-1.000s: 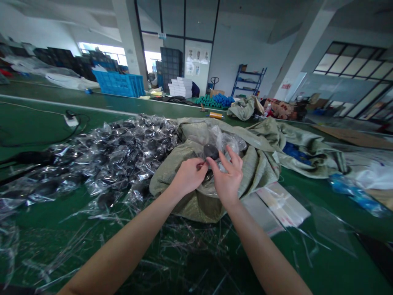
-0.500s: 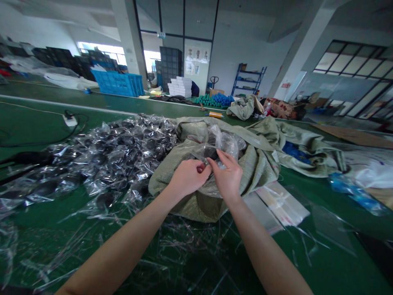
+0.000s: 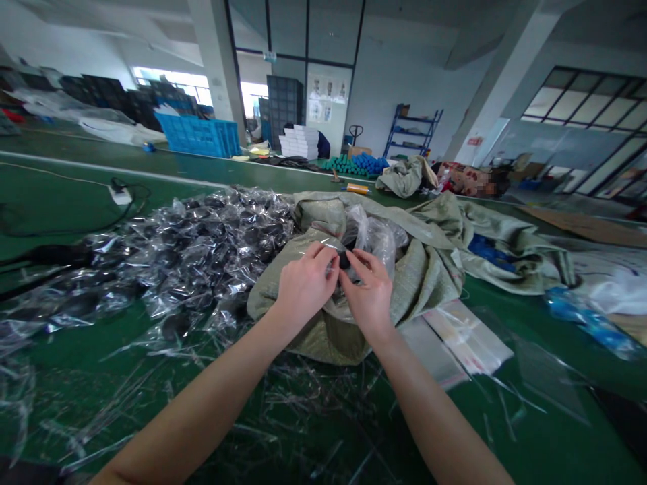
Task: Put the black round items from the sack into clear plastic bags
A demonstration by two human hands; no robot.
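Above the mouth of a green woven sack [image 3: 348,340], my left hand [image 3: 309,277] is closed with its fingertips on a clear plastic bag [image 3: 328,242]. My right hand [image 3: 368,286] pinches the other side of a small dark round item [image 3: 344,260] that shows between the hands, apparently within the bag. The exact kind of the dark item cannot be made out. Behind my fingers, crumpled clear plastic [image 3: 377,236] fills the sack opening. Left of the sack spreads a heap of dark rounded items in clear bags [image 3: 217,242].
Flat clear bags [image 3: 470,333] lie in a stack right of the sack. Plastic strips [image 3: 313,404] litter the green floor in front of me. Another woven sack [image 3: 530,269] holds something blue. A power strip [image 3: 120,195] with cables is at left. A person [image 3: 468,178] is at the back right.
My left hand has turned and risen slightly, its fingers now over the clear bag. Both hands have come closer around the dark item. The view has shifted slightly.
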